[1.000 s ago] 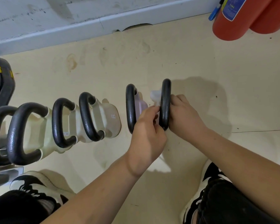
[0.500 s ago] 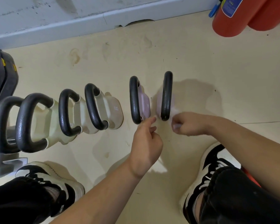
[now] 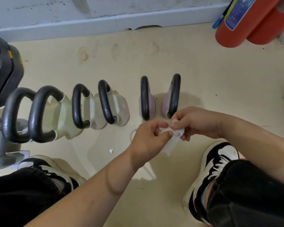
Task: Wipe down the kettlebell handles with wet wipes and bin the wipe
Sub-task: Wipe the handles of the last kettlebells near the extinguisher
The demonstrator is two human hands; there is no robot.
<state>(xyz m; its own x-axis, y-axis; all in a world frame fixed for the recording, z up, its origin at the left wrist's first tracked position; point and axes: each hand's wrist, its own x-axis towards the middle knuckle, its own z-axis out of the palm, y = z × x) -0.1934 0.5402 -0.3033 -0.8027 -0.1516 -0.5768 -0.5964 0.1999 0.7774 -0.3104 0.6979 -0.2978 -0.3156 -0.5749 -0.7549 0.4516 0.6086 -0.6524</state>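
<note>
White wipe (image 3: 172, 143) pinched between left hand (image 3: 147, 138) and right hand (image 3: 198, 123), held near black handles (image 3: 175, 94) of two pink kettlebells (image 3: 165, 102), not touching them.

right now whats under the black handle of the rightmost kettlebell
A pale pink kettlebell body sits under that handle, on the floor. Its near end is partly covered by the right hand, which pinches the wipe together with the left hand.

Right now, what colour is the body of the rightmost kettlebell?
The rightmost kettlebell's body is pale lilac, its handle black; the head view shows it.
</note>
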